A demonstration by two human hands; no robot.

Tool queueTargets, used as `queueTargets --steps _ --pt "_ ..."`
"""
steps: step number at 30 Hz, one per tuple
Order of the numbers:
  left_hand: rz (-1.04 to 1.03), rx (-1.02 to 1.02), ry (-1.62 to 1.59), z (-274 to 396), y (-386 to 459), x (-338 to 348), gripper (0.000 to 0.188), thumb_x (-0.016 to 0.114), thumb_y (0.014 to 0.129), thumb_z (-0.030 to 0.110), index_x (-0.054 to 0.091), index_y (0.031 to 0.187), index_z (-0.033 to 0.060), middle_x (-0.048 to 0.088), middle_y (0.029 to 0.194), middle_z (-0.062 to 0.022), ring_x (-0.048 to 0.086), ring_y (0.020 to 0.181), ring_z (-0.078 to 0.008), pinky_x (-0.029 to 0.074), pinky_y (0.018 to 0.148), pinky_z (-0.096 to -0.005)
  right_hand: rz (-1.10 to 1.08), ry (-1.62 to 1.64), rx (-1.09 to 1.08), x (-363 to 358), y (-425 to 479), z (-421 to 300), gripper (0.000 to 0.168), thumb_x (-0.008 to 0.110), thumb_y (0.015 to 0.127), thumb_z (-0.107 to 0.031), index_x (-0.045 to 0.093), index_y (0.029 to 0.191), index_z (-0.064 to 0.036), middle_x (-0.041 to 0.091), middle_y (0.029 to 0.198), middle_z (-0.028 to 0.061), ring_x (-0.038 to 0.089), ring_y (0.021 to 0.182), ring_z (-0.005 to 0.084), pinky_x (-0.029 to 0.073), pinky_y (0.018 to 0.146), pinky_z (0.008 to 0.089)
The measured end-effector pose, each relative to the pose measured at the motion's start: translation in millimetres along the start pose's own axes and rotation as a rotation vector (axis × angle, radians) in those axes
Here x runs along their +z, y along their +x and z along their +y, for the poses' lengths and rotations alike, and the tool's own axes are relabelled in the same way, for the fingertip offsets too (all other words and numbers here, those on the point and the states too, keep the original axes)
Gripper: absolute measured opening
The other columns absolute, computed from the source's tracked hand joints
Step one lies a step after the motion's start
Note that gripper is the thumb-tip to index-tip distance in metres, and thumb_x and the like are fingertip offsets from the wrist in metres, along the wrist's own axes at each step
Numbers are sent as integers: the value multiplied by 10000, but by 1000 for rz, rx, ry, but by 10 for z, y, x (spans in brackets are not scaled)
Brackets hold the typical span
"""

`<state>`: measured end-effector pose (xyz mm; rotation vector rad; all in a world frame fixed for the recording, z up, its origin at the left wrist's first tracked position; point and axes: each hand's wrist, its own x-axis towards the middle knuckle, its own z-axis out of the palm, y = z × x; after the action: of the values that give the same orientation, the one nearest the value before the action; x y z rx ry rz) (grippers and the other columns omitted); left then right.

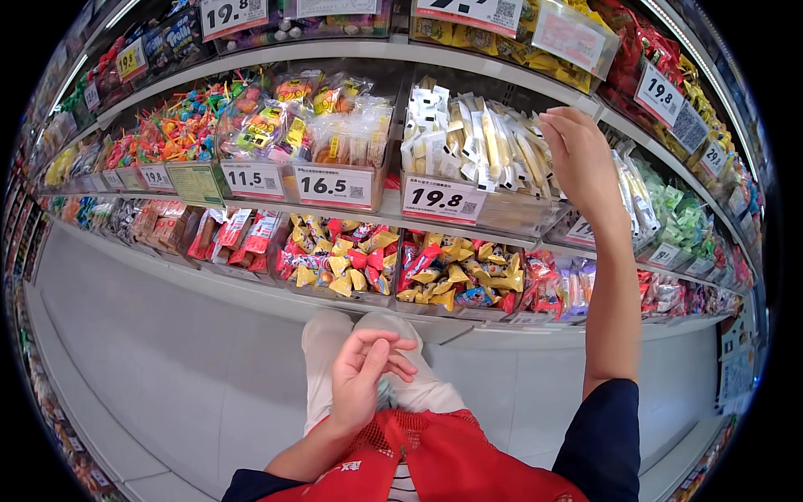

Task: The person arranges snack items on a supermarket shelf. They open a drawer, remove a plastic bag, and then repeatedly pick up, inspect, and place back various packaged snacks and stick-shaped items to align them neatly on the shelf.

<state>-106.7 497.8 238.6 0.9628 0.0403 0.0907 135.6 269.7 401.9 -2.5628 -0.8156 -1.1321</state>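
My right hand (580, 160) reaches up to the middle shelf, at the right end of a clear plastic bin (514, 210). Its fingers are bent, with the thumb close beneath them; whether something thin is between them cannot be told. The bin holds many slim snack sticks in clear and white wrappers (489, 138), lying tilted against one another. Low before my body, over the light trousers (326, 351), my left hand (367, 373) hangs in the air. Its fingers are loosely curled and apart, with nothing in them.
Left of the sticks stand bins of bagged sweets (266, 128) and colourful lollipops (182, 125). Yellow and red twist-wrapped candies (467, 270) fill bins on the bottom shelf. Green-wrapped sweets (674, 207) lie to the right. The upper shelf edge (351, 50) overhangs; grey floor (169, 351) lies below.
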Motion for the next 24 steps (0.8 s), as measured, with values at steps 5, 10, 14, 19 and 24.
queueTargets --steps 5,10,14,19,24 --pt "-22 20 -22 37 -34 -6 197 448 1005 144 506 1106 -15 642 1058 -213 662 769 -204 546 682 -317 -493 -214 64 326 476 143 263 534 887 -176 656 1020 14 635 1070 194 581 1047 344 458 916 394" --pt "27 16 47 54 -102 -43 190 447 1006 169 507 1082 6 644 1023 -197 654 744 -210 527 665 -333 -724 -327 174 606 642 357 337 520 840 -191 660 1109 -44 654 1062 206 625 1002 336 504 880 398" --pt "50 24 77 71 -119 -65 182 457 1000 160 514 1076 5 651 1013 -192 652 741 -204 526 665 -322 -818 -361 286 563 701 242 347 506 830 -213 679 1116 -124 660 1077 185 640 989 319 517 859 403" --pt "-43 25 78 34 -106 11 166 472 990 130 513 1078 -6 656 1006 -193 652 745 -192 529 663 -305 -750 -291 294 566 667 185 358 485 839 -182 673 1141 -144 636 1182 136 598 1101 327 476 952 426" --pt "-108 6 77 11 -143 86 152 482 981 92 506 1083 -18 654 1009 -198 653 756 -185 532 670 -298 -687 -263 255 732 641 379 363 517 832 -182 666 1163 -173 628 1193 141 592 1110 314 478 955 406"
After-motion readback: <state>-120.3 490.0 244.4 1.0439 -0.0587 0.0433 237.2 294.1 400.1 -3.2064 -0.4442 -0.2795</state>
